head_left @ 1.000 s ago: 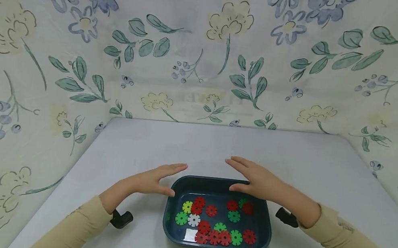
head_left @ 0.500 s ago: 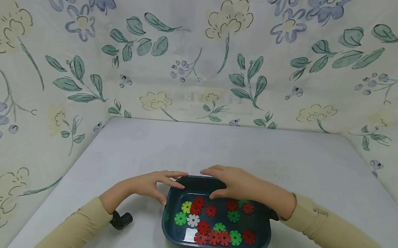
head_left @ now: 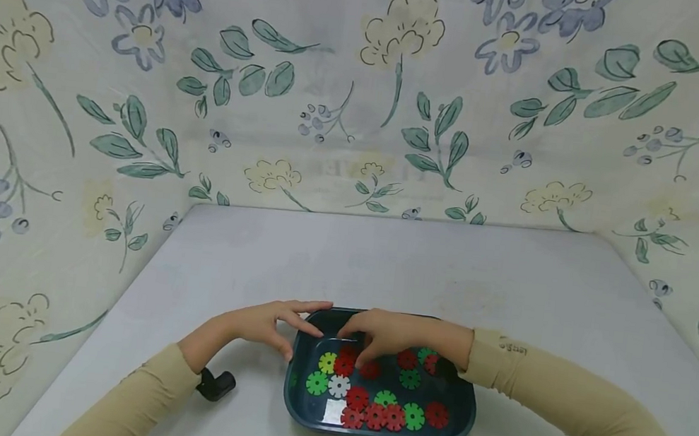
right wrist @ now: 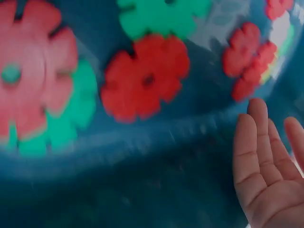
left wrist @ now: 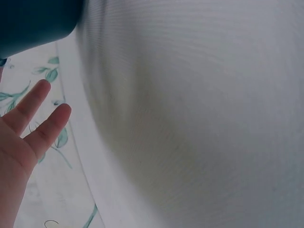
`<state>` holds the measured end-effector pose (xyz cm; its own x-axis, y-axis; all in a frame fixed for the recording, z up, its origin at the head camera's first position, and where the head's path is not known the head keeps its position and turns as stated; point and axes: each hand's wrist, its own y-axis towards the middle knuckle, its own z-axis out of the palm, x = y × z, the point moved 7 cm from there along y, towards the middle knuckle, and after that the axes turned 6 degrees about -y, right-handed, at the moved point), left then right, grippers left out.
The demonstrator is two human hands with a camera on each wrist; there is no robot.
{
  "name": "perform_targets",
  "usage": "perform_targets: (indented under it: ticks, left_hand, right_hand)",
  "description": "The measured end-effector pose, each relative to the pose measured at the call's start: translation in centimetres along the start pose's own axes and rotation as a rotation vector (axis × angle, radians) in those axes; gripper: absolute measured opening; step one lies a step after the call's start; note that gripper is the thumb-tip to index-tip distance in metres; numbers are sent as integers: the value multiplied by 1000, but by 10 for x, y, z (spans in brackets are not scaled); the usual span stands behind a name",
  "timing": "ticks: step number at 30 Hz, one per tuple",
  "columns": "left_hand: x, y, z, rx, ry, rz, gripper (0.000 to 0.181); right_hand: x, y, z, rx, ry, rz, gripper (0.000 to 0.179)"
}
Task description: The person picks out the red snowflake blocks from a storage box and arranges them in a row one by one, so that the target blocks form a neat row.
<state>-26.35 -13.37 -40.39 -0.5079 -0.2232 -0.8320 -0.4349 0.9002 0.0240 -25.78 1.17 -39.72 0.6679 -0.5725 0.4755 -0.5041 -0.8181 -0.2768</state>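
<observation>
A dark blue tray (head_left: 457,407) holds several notched plastic discs, among them a red disc (head_left: 358,398), a white disc (head_left: 339,387), a green disc (head_left: 316,383) and a yellow disc (head_left: 327,362). My left hand (head_left: 262,321) is at the tray's left rim, fingers spread around its back left corner. Over the back left of the tray, my right hand (head_left: 392,330) reaches down with its thumb close above a red disc (head_left: 370,370). Nothing is held in it. The right wrist view shows its fingers (right wrist: 259,147) nearly straight, beside the red discs (right wrist: 249,59).
The tray stands on a white table (head_left: 332,259). Behind and at the sides hangs a flower-patterned cloth (head_left: 340,68). A black device (head_left: 215,385) is seen at the left wrist. The right forearm crosses over the tray's back right corner.
My right hand has moved left and down, from the back right rim to over the discs. The left hand has lowered slightly onto the rim area, fingers spreading. The discs look unmoved.
</observation>
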Motion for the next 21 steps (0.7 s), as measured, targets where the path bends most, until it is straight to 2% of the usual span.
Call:
perform_targets:
  ticks: [10,21]
  left_hand:
    - [9,-1,-1,8,-49,51,53]
    - [9,1,-1,30,-118,31,52]
  right_hand:
    - [-5,15,21,42,-93,-34,41]
    - [-1,16,26,70,-119,-65,36]
